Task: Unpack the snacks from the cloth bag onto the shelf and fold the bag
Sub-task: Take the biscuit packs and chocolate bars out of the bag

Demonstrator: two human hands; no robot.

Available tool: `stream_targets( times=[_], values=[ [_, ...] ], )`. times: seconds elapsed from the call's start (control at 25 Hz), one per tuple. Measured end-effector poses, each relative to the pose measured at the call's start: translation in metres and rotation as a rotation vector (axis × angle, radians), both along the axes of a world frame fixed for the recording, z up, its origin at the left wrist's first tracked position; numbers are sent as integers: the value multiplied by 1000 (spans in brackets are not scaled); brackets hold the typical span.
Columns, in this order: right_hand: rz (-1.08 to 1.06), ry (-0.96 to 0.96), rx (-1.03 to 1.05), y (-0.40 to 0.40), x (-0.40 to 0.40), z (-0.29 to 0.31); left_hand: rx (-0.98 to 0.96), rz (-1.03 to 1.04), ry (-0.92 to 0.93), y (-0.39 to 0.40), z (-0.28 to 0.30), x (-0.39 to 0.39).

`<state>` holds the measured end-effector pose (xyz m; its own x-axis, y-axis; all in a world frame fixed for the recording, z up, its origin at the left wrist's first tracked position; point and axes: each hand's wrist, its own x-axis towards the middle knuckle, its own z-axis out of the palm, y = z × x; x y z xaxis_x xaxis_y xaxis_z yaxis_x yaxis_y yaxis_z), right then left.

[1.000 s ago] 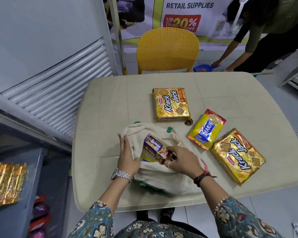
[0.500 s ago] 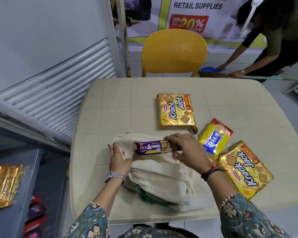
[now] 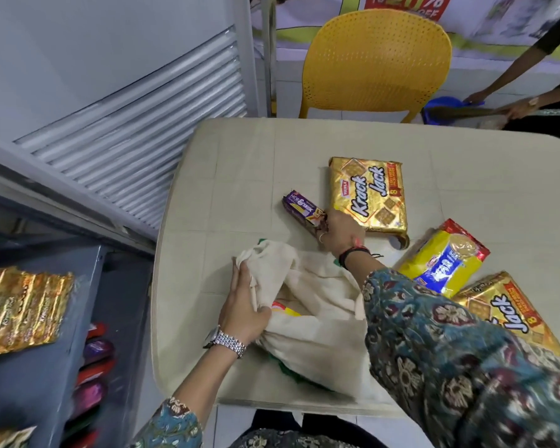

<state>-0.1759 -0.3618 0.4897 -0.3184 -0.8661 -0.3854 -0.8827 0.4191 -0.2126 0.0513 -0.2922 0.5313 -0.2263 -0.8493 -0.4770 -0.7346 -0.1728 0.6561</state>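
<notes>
A cream cloth bag (image 3: 317, 321) lies on the beige table (image 3: 227, 176) near its front edge. My left hand (image 3: 244, 305) grips the bag's open rim; a yellow and red pack shows inside the mouth. My right hand (image 3: 341, 231) holds the near end of a purple Hide & Seek biscuit pack (image 3: 299, 208), which rests on the table left of a gold Krack Jack pack (image 3: 369, 192). A yellow and blue Marie pack (image 3: 445, 260) and a second Krack Jack pack (image 3: 505, 315) lie to the right, partly behind my sleeve.
A grey shelf (image 3: 88, 305) stands at the left with gold packs (image 3: 23, 305) on top and coloured packs below. A yellow chair (image 3: 379, 59) sits behind the table. Another person's hands (image 3: 518, 106) work with a blue dustpan on the floor at the far right.
My right hand has carried the purple pack out of the bag and set it down beside the far Krack Jack pack. My left hand stays on the bag's rim. The view tilted down and left.
</notes>
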Motion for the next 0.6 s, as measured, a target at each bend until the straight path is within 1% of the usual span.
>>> stream_targets(
  times=[0.08,0.16,0.2,0.28,0.32,0.4,0.48,0.6],
  values=[
    [9,30,-58,6,2,-3,15,-27,-25,5,3,5],
    [32,33,-161,22,7,1,28,-39,-36,11,5,9],
    [42,-2,-209,33,12,5,30,-45,-41,14,6,10],
    [59,-166,-251,59,23,17,36,-55,-49,18,7,11],
    [57,-258,-236,74,30,23,36,-61,-56,20,8,11],
    [93,-364,-120,102,44,33,23,-67,-72,22,9,10],
    [190,-418,26,126,57,33,-11,-68,-77,25,11,7],
    [285,-469,152,148,73,26,-47,-69,-53,29,15,3]
  ],
)
